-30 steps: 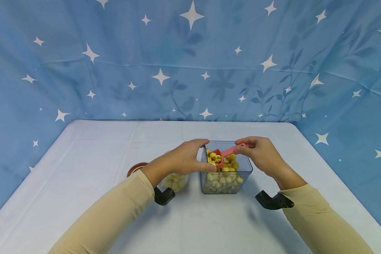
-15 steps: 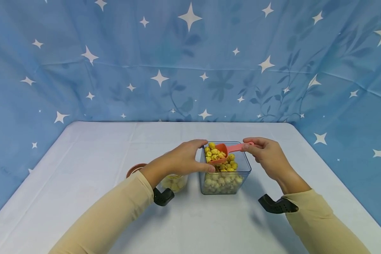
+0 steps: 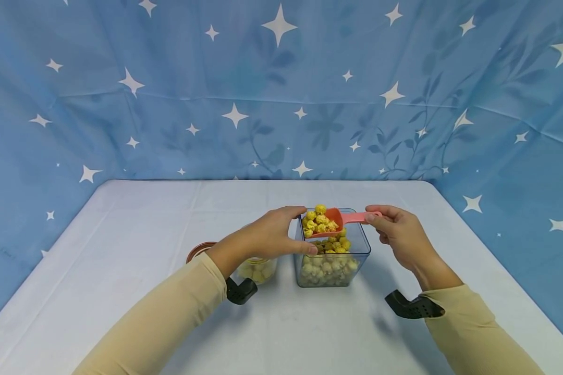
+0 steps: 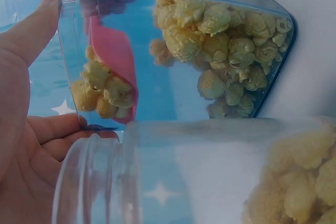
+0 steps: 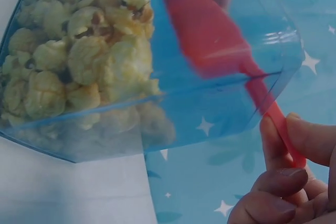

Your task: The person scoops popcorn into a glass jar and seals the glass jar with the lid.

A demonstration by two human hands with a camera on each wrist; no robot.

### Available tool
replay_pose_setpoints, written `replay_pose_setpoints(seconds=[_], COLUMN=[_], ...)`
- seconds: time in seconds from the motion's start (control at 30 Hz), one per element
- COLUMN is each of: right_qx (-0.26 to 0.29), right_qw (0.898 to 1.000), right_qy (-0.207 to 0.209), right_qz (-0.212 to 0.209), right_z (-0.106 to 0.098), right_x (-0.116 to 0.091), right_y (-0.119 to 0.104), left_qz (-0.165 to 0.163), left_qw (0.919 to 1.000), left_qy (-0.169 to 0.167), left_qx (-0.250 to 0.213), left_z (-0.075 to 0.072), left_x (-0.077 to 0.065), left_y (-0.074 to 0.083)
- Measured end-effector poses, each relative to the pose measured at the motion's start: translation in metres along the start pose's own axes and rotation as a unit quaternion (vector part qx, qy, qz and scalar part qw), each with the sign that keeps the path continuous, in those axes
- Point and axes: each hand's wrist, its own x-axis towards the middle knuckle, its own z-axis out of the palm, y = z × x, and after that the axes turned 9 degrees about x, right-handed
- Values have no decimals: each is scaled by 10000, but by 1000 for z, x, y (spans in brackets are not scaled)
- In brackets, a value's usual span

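A clear, blue-tinted square container holds yellow popcorn in its lower part. My left hand grips its left side, with the thumb on the near rim and the fingers at the far rim. Between right thumb and fingers, my right hand pinches the handle of a pinkish-red scoop. Heaped popcorn fills the scoop bowl, which is level at the container's mouth. In the right wrist view, the scoop shows through the clear wall, above the popcorn pile.
Left of the container stands a clear jar with popcorn at its bottom, partly hidden by my left wrist in the head view. A reddish-brown round rim peeks out behind the left forearm. White cloth covers the table; a starry blue curtain hangs behind.
The scoop has risen out of the popcorn, levelled from a tilt and shifted right, now heaped with popcorn. My right hand moved right with it. My left hand kept its hold.
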Motion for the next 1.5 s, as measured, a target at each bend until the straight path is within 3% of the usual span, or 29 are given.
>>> replay_pose_setpoints(seconds=[0.97, 1.13, 1.33, 1.5], right_qx=[426, 831, 1593, 1730], right_qw=[9987, 9962, 9861, 9835], right_qy=[5, 38, -8, -77], right_qz=[-285, -263, -465, -532], right_z=[0, -2, -3, -4], right_x=[-2, -3, -5, -5], right_y=[9, 10, 11, 11], left_qz=[22, 7, 40, 40], left_qw=[10000, 10000, 10000, 10000], left_qy=[-10, -7, -7, -16], left_qx=[0, -6, -39, -50], left_z=[0, 1, 0, -1], left_x=[1, 1, 1, 1], left_y=[-1, -1, -1, -1])
